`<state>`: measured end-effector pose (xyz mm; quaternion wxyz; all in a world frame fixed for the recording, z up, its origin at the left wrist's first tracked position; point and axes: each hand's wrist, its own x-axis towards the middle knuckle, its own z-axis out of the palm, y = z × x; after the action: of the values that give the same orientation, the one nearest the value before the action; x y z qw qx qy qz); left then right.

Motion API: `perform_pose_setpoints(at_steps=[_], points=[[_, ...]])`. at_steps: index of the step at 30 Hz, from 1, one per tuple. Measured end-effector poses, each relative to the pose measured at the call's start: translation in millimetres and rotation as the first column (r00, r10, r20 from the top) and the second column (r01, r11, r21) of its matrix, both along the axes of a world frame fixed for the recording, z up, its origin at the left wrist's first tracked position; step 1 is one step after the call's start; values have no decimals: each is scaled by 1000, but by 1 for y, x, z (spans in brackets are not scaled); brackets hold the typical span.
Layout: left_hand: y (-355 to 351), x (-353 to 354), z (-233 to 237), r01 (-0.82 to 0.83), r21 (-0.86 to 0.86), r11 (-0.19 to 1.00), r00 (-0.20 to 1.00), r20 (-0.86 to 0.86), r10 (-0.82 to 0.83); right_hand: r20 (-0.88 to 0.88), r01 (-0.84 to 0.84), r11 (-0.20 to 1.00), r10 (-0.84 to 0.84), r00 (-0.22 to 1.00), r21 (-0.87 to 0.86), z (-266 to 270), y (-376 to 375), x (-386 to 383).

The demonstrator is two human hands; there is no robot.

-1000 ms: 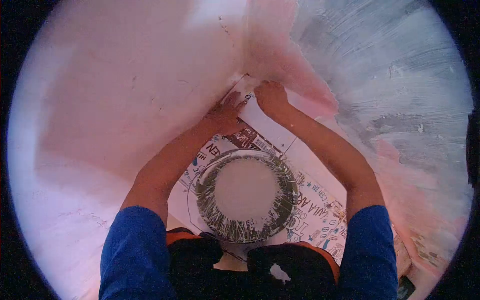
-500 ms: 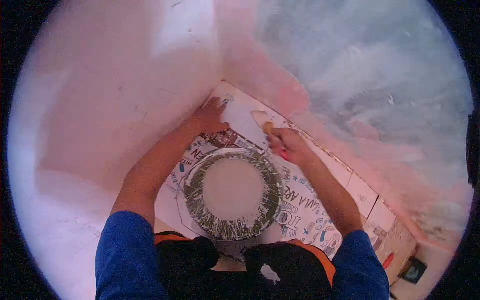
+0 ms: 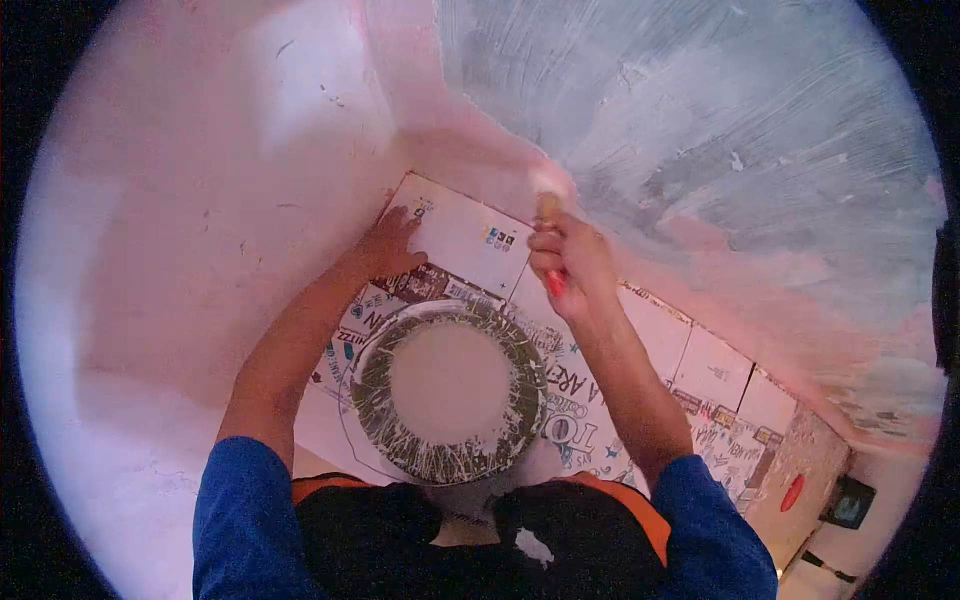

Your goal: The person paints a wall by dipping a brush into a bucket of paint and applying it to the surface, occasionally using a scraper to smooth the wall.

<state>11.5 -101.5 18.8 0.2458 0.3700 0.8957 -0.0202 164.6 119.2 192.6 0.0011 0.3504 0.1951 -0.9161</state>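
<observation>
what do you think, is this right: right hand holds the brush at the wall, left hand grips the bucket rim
Not quite: in the head view the left hand rests flat on the cardboard, apart from the bucket. The right hand does hold the brush at the wall.

I am in the corner of a bare room that is being painted, an interior under decoration rather than a lived-in space. The wall on my left (image 3: pixel 200 200) is coated pink. The wall on my right (image 3: pixel 750 130) shows rough grey plaster with streaks, pink only along its lower edge. Flattened printed cardboard boxes (image 3: pixel 460 235) cover the floor, a smeared paint bucket (image 3: pixel 365 385) of pale paint stands on them, and my right hand (image 3: pixel 570 265) grips a paintbrush (image 3: pixel 548 210).
</observation>
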Motion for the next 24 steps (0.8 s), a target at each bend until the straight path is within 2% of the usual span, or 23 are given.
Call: perform_pose_setpoints(at_steps=[2,3,5,6,7,8,9,11,13,15,16,17,18,19,20,21,22,23,24], points=[[0,-2,0,-22,24,999,1000,20,22,-92,123,908,-94,991,401,53,-12,26],[0,-1,-1,-48,46,998,998,43,46,-90,118,906,-89,992,407,52,-16,35],[3,-7,-9,-12,38,999,999,47,10,104,-91,931,58,993,353,36,-20,43],[4,-11,-10,34,15,999,998,54,-35,93,-82,931,52,994,355,1,-16,34],[6,-11,0,36,17,999,998,46,-37,148,-78,932,26,989,353,-53,-6,19],[6,-5,14,-4,11,1000,998,61,4,213,-74,935,-3,977,348,-82,1,10],[8,0,20,-44,4,999,996,75,44,217,-70,935,-8,976,347,-80,7,5],[6,-2,12,-8,-7,1000,998,67,8,-12,-25,988,27,1000,154,-59,18,5],[10,-11,11,12,-6,1000,999,52,-11,-21,15,889,-6,1000,457,34,4,35],[15,-12,5,84,5,996,996,-6,-84,-134,23,792,74,988,610,70,5,63],[13,-12,1,112,-3,994,993,-29,-112,-113,-8,803,94,989,596,78,3,72],[6,-11,-5,135,-17,991,990,-47,-136,22,-208,520,341,940,828,82,-1,79],[2,-9,-6,106,-1,994,994,9,-106,222,-342,145,522,824,928,80,-6,87],[4,-15,-4,77,17,997,996,54,-77,304,-239,-189,639,707,952,72,-8,88],[3,-18,-14,84,-1,996,996,33,-84,310,-262,-173,658,686,949,64,-16,93],[3,-20,-19,96,-16,995,995,-1,-96,555,-252,-498,693,459,830,58,-24,95],[5,-20,-15,87,-22,996,996,-3,-87,769,-130,-765,594,237,631,52,-31,94],[6,-16,-14,40,32,999,999,14,-41,830,-44,-839,528,180,543,43,-42,96],[8,-11,-8,-7,86,996,999,32,4,830,30,-842,536,156,539,28,-50,97]])
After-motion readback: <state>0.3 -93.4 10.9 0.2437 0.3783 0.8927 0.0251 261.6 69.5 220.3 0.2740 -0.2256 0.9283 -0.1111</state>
